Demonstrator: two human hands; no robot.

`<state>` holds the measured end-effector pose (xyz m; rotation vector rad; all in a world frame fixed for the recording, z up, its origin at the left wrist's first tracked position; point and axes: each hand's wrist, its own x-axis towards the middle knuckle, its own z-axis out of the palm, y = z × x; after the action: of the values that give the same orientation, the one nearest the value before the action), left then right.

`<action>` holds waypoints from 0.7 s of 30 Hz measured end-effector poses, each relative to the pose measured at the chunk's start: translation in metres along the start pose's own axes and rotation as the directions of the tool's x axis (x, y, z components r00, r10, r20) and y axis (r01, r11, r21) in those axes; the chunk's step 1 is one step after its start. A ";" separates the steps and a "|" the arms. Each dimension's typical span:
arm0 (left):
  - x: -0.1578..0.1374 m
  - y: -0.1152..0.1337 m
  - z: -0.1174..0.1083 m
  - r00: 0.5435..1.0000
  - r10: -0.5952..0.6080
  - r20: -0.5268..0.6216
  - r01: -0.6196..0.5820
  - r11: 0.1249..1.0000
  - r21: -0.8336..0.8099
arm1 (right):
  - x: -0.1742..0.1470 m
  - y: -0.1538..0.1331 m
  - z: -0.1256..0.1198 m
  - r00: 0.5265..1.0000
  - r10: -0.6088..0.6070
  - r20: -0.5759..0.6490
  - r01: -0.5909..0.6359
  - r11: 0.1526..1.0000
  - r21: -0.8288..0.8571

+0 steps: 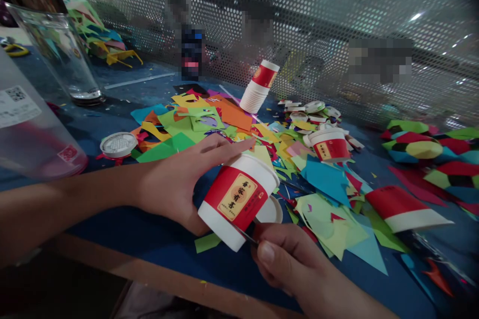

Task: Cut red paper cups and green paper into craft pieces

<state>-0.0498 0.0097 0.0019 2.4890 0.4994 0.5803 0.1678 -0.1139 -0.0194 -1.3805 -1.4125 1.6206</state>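
Note:
A red and white paper cup (239, 198) with a yellow label is tilted above the blue table. My left hand (187, 179) is wrapped around its far left side, thumb and fingers spread along the rim and wall. My right hand (284, 259) is closed on a tool with a thin dark blade (245, 234), which meets the cup's wall just above the white base. The tool's handle is hidden in my fist, so whether it is a knife or scissors cannot be told. A white ring-shaped piece (274, 209) lies behind the cup.
Coloured paper scraps (209, 114) cover the table's middle. Behind them leans a stack of paper cups (260, 87). A cut cup piece (404, 207) lies right, near another cup (331, 145). A glass bottle (67, 55) and a translucent container (33, 124) stand left. A perforated metal screen (224, 20) rises behind.

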 end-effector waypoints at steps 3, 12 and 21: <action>0.001 0.001 -0.001 1.000 -0.001 0.024 0.001 1.000 0.012 | -0.001 0.002 0.000 0.998 0.061 -0.035 -0.060 0.998 0.033; -0.003 0.008 -0.004 0.999 0.011 0.043 -0.015 0.996 0.089 | 0.003 -0.004 0.003 0.999 0.034 0.022 -0.033 0.998 -0.060; -0.004 0.008 -0.004 0.995 -0.051 0.084 0.046 0.997 0.068 | 0.001 -0.005 0.007 1.000 0.020 0.001 -0.020 0.999 -0.046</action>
<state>-0.0538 0.0033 0.0081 2.5440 0.5525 0.4432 0.1604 -0.1144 -0.0160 -1.4248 -1.4496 1.6108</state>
